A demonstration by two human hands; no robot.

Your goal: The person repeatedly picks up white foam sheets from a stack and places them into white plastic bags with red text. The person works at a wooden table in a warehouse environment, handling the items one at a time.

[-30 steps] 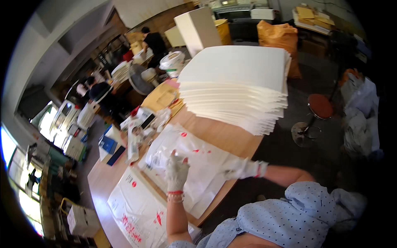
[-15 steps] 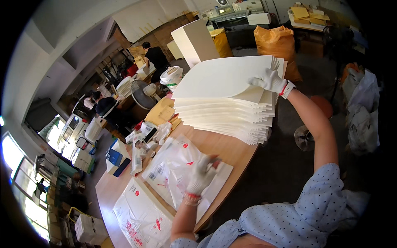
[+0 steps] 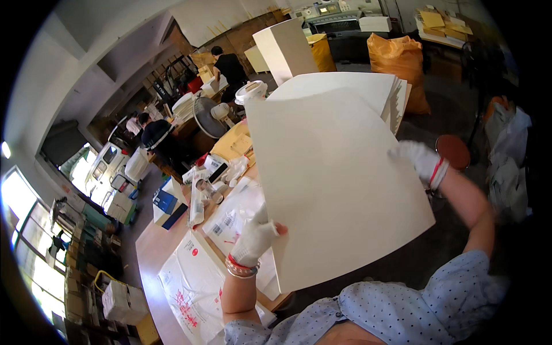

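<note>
My right hand [image 3: 420, 161] is pinching the sheet [image 3: 339, 184] by its right edge; my left [image 3: 254, 238], half-curled, is meeting its left edge, grip unclear. I'm holding it before the stack [image 3: 333, 82], partly over the bench [image 3: 154, 250]; moving it is calling for even support.

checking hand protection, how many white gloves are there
2: one on the left hand, one on the right hand, at opposite edges of the white sheet. More may be hidden.

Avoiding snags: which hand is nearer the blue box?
Left. Left hand: right of the blue box, at the left edge of the sheet. Right hand: farther off, at its right edge.
</note>
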